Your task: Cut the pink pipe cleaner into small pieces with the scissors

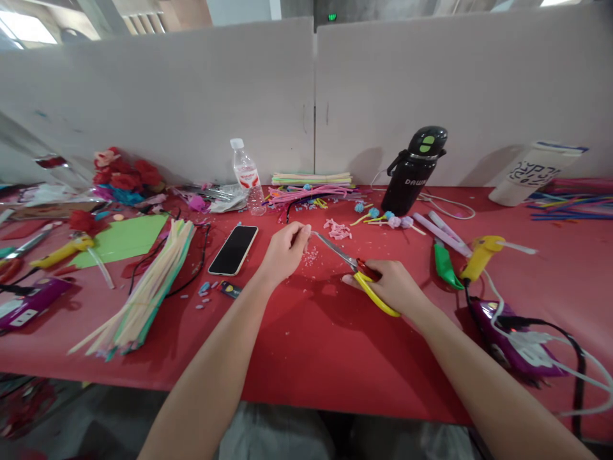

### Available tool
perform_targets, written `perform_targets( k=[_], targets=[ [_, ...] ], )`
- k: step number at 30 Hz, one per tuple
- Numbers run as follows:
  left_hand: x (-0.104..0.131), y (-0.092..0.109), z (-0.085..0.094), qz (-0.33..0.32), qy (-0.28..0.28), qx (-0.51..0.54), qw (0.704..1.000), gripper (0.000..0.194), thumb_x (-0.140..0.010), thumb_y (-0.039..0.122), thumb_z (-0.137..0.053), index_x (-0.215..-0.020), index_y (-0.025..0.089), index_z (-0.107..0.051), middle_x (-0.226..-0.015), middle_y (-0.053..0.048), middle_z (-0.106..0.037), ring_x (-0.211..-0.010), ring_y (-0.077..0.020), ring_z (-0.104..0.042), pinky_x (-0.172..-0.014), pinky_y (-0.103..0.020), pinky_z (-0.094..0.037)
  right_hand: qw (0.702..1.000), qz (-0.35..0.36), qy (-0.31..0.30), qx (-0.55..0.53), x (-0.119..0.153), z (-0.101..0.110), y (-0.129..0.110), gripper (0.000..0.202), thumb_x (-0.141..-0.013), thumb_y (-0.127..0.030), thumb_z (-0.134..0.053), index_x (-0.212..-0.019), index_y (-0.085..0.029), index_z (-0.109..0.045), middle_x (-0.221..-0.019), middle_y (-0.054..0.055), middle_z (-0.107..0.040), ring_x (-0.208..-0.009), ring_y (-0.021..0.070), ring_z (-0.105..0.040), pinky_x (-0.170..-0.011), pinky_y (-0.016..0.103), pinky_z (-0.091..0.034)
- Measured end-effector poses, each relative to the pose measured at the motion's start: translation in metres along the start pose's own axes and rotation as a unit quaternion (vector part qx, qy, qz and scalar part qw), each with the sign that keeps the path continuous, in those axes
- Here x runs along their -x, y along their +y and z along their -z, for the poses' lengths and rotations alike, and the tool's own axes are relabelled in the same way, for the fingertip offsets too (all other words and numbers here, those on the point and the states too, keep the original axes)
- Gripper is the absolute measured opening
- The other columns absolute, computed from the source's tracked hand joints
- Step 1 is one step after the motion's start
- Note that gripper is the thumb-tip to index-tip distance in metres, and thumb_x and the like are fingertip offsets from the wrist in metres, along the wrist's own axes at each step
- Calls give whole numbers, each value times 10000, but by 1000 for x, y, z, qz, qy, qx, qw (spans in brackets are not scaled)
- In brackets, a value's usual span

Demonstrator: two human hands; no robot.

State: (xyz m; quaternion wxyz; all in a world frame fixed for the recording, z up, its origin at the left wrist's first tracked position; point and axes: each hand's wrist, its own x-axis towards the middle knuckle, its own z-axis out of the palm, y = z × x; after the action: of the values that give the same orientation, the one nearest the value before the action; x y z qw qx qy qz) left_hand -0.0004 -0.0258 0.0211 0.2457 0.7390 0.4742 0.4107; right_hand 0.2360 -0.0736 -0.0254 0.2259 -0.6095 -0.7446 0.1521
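Note:
Yellow-handled scissors are in my right hand, their blades pointing up and left toward my left hand. The fingertips of my left hand are pinched together right by the blade tips; whatever they hold is too small to make out. Small pink clippings lie on the red table beneath the blades. Just behind the scissors is a little heap of pink pieces.
A phone and a bundle of pale stems lie left. Behind stand a plastic bottle and a black flask. At right are a yellow glue gun, a purple power strip and looping cables.

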Motion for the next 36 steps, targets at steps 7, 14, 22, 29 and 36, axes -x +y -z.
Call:
perform_targets(
  k=[7, 14, 22, 29, 36],
  targets=[
    [0, 1, 1, 5, -6, 3, 1000, 359, -913, 442, -351, -678, 186, -445, -601, 20, -478, -560, -104, -463, -575, -250, -365, 1000, 0, 8, 4, -1, 0, 0, 543, -724, -683, -515, -532, -192, -384, -480, -14, -400, -466, 96, -314, -458, 231, -210],
    [0, 2, 1, 14, -4, 0, 1000, 362, -907, 461, -348, -701, 183, -456, -602, 19, -469, -559, -104, -451, -570, -244, -362, 1000, -4, 4, -3, 0, 1, -1, 530, -721, -665, -537, -540, -191, -386, -488, -20, -379, -460, 90, -286, -451, 228, -215],
    [1, 3, 1, 6, -5, -9, 1000, 371, -907, 457, -352, -672, 183, -436, -592, 23, -453, -540, -97, -421, -551, -242, -335, 1000, -5, -3, -5, 1, 2, -3, 542, -721, -684, -522, -530, -194, -395, -486, -18, -389, -464, 96, -313, -458, 235, -220],
    [0, 2, 0, 5, -9, -17, 1000, 376, -908, 466, -343, -678, 183, -433, -599, 21, -449, -547, -100, -419, -547, -242, -331, 1000, -3, -5, -5, 0, 2, -1, 528, -731, -668, -519, -535, -192, -398, -491, -13, -402, -465, 97, -319, -456, 230, -224],
    [0, 0, 1, 9, -10, -6, 1000, 354, -909, 448, -358, -698, 182, -460, -595, 25, -444, -528, -90, -403, -523, -230, -325, 1000, -8, -7, -8, 1, 2, -2, 538, -713, -685, -527, -534, -194, -400, -499, -10, -399, -465, 99, -308, -458, 238, -231]
  ],
)
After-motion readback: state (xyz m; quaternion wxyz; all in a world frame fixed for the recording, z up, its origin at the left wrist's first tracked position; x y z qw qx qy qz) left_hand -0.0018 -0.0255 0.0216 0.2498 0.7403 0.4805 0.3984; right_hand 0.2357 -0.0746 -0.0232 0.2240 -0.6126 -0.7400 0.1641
